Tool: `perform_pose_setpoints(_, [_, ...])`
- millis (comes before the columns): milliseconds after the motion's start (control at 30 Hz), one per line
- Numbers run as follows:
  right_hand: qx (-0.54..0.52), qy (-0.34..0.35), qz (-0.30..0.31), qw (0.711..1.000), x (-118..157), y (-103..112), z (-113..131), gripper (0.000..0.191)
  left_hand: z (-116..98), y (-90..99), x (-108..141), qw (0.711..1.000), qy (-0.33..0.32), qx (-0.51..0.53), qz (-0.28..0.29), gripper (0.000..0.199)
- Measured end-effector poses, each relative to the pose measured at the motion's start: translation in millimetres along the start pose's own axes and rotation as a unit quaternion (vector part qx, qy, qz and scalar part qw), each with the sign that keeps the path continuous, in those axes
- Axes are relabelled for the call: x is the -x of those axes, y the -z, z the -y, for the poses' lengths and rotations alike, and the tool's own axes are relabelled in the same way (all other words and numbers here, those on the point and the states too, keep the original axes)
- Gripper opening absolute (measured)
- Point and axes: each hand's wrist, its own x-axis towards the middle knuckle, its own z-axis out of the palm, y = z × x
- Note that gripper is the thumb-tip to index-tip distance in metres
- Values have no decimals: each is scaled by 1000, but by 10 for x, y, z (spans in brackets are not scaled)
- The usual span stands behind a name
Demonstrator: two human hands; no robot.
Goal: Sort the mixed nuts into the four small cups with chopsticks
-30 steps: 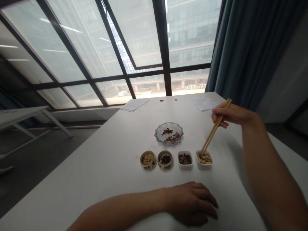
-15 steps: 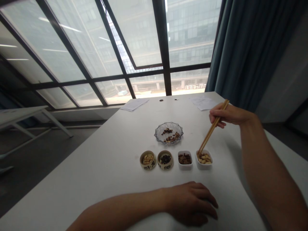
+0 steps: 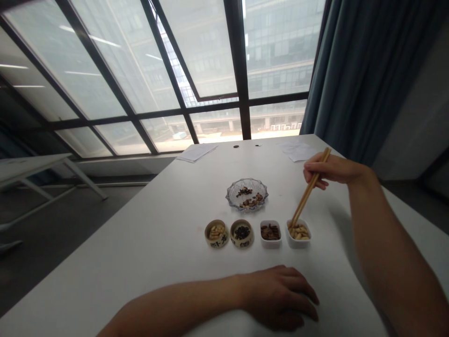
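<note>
Head view, and right at the near edge of the white table (image 3: 140, 276) the left hand (image 3: 280, 297) lies palm down, fingers loosely curled, holding nothing. Up to the right, the right hand (image 3: 328, 169) is closed in a firm pinch on a pair of wooden chopsticks (image 3: 310, 187), held clear of the tabletop. The sticks slant down into a white square dish (image 3: 298, 245) of pale nuts, tips at its back left side. Is a nut between them? Too small to tell!

Running left from that dish, a row: a second white square dish (image 3: 271, 245) of brown pieces, a round ceramic bowl (image 3: 242, 242) of dark seeds, then a matching round bowl (image 3: 216, 243) of pale nuts, all just beside one another. Farther up, a scalloped glass dish (image 3: 231, 199) carries two small clusters of brown bits. And at the far edge, two sheets of paper (image 3: 197, 152) (image 3: 297, 151) lie well apart, one toward each corner – behind them, a tall dark-framed window (image 3: 238, 70) and a teal curtain (image 3: 358, 70).
</note>
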Motion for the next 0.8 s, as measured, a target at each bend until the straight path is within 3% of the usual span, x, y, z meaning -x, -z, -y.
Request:
perform_pose_setpoints(200, [-91,100,-212,968,-140,-30,-15,46,8,-3,2,1000,6,3,5,38])
perform_pose_setpoints(300, [-76,102,-261,957,-280,-92,-49,50,8,-1,-6,1000,6,3,10,38])
perform_pose_setpoints(433, [-57,81,-263,960,-470,-255,-112,56,0,3,-10,1000,11,4,12,37])
perform_pose_setpoints(600, [-26,40,-227,973,-685,-485,-235,51,0,13,-6,1000,18,5,19,37])
perform_pose_setpoints(800, [8,21,-210,978,-781,-546,-376,42,-7,11,-7,1000,21,5,20,36])
